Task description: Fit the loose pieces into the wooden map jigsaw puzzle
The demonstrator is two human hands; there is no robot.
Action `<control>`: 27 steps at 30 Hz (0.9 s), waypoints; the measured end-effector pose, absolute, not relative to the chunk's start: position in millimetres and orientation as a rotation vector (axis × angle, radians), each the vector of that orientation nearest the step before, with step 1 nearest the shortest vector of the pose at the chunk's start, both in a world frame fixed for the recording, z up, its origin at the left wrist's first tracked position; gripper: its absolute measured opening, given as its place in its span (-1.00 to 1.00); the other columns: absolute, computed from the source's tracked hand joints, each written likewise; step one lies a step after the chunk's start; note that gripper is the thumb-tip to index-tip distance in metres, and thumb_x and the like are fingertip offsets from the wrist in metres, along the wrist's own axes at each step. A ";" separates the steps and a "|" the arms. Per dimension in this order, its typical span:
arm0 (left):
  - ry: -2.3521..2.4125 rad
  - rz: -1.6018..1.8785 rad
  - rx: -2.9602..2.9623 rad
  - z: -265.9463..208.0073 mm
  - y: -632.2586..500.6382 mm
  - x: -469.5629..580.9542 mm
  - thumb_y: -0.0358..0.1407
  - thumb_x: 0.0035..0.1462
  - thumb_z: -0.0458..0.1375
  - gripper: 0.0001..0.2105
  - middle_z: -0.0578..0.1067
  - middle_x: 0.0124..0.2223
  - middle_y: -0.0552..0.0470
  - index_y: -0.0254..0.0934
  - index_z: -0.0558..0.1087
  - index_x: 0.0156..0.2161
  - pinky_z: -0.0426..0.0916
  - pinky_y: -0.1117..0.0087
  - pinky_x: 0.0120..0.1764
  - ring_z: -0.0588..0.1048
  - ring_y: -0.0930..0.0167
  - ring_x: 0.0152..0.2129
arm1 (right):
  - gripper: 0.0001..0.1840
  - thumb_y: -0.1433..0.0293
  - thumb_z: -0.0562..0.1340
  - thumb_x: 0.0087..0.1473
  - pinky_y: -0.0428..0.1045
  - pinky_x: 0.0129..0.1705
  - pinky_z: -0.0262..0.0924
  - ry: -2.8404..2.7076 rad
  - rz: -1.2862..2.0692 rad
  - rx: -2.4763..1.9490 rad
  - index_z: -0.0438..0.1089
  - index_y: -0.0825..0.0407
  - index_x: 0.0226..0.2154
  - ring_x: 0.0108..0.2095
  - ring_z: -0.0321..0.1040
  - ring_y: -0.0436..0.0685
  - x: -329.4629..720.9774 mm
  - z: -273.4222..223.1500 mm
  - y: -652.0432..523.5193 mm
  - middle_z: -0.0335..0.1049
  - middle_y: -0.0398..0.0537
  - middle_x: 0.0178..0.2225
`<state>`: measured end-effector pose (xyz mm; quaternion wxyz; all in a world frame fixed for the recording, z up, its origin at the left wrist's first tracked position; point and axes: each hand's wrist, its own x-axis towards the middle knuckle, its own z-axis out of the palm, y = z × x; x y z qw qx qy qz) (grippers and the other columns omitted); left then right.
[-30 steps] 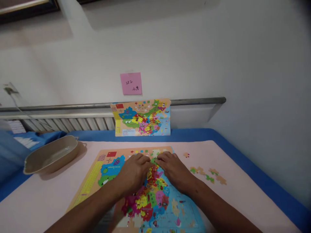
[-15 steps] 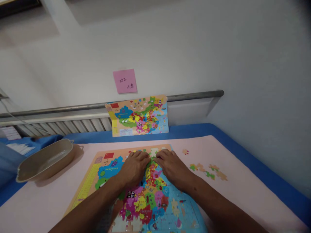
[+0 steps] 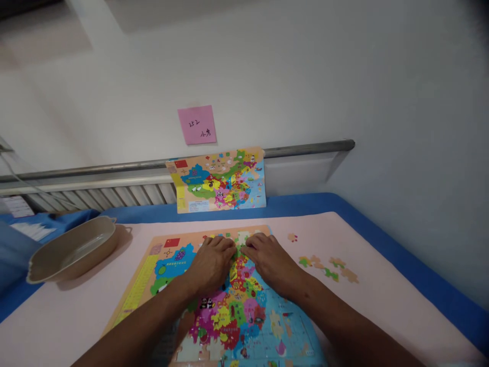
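A colourful map jigsaw puzzle (image 3: 175, 265) lies flat on the pink cloth in front of me, with pale bare patches at its top and bottom edges. My left hand (image 3: 214, 262) rests on its upper middle, fingers bent and held together. Facing it, my right hand (image 3: 267, 261) is also closed, its fingertips on the puzzle. A narrow strip of green and red pieces (image 3: 239, 260) shows between the two hands. Whatever is under or between the fingertips is hidden.
Several loose puzzle pieces (image 3: 331, 268) lie right of the puzzle, with one piece (image 3: 292, 237) farther back. A beige oval basin (image 3: 76, 250) stands at the left. Behind, a printed map picture (image 3: 221, 181) leans against the wall rail (image 3: 309, 150), below a pink note (image 3: 197, 125).
Both hands stay at almost the same spot on the puzzle. The view has shifted very slightly; nothing else has visibly moved.
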<state>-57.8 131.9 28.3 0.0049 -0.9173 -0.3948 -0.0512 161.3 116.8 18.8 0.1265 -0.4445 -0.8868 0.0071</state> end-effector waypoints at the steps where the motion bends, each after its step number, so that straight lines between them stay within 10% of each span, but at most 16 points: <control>1: -1.242 -0.159 -2.875 29.0 131.5 -57.2 -0.34 0.37 0.02 -0.73 0.49 0.19 -0.07 -0.28 0.49 0.07 0.35 -0.12 0.08 0.42 0.08 0.11 | -0.71 0.50 0.12 0.37 0.12 -0.04 0.02 -2.578 0.019 -1.291 0.50 0.00 -0.01 0.01 0.20 0.23 161.1 18.7 117.1 0.43 0.07 -0.01; 27: -1.099 -0.162 -2.816 24.0 135.8 -55.5 -0.29 0.41 0.00 -0.76 0.55 0.06 0.02 -0.26 0.48 0.02 0.24 0.05 -0.01 0.43 0.21 0.03 | -0.73 0.51 0.15 0.36 0.12 0.00 0.02 -2.558 0.072 -1.302 0.52 0.01 -0.02 0.05 0.22 0.24 161.0 21.0 118.8 0.48 0.03 -0.01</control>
